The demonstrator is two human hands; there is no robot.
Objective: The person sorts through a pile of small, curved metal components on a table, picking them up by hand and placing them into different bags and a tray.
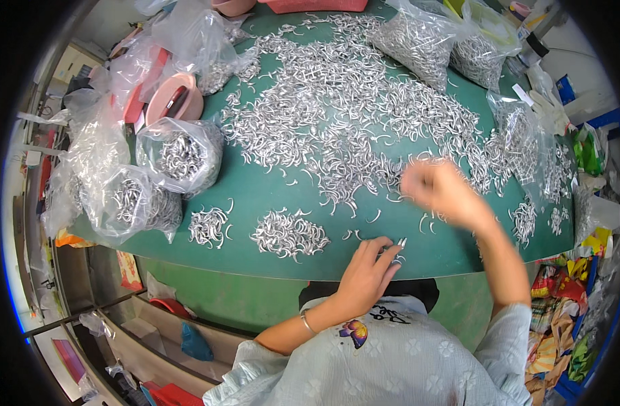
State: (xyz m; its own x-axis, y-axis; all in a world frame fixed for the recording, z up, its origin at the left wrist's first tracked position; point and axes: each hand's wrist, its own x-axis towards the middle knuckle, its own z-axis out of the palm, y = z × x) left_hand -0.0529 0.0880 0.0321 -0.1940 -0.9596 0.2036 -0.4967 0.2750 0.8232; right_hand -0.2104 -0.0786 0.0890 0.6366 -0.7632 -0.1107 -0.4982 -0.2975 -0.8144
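A few small curved silvery metal pieces (402, 242) were seen at the fingertips of the left hand (365, 276), by the near edge of the counter (249, 196). They were judged light, stiff and rather slippery, best pinched mid-curve. The left hand was loosely bent; whether anything was gripped could not be told. The right hand (440, 193), blurred and half-curled, was held at the main heap's (283, 115) near fringe, its grip unclear. Clear plastic bags (205, 145) were ranged along the left edge.

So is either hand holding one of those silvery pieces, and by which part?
Silvery pieces show close by the left hand; whether it grips any, or where, can't be told. The right hand is too blurred to tell.
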